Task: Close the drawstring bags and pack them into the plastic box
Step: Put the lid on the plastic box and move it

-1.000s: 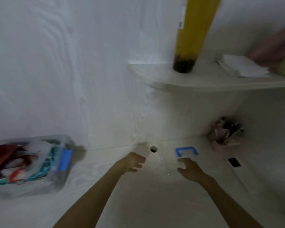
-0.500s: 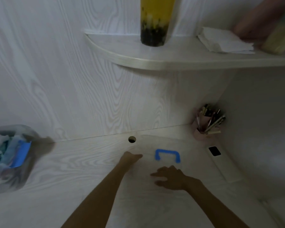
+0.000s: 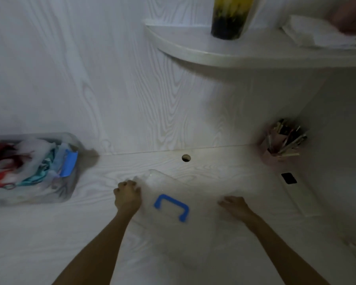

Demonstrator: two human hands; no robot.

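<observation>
A: What sits at nine o'clock?

B: The plastic box (image 3: 32, 169), lid off, with the drawstring bags (image 3: 19, 161) heaped inside, red, white and teal. They look packed already.

A: So the step in hand is the lid?

B: I judge so. The clear lid (image 3: 173, 194) lies flat on the desk (image 3: 49, 233) at centre, its blue handle (image 3: 171, 206) up. The left hand (image 3: 127, 195) curls its fingers over the lid's nine o'clock edge, gripping it. The right hand (image 3: 234, 204) rests spread at the three o'clock edge; whether it grips, I cannot tell.

A: How to do it well?

B: Take hold on both sides, lift level, carry it to nine o'clock, square the corners over the box and press down until the blue latch (image 3: 70, 163) can catch. Tuck any cloth below the rim first.
</observation>
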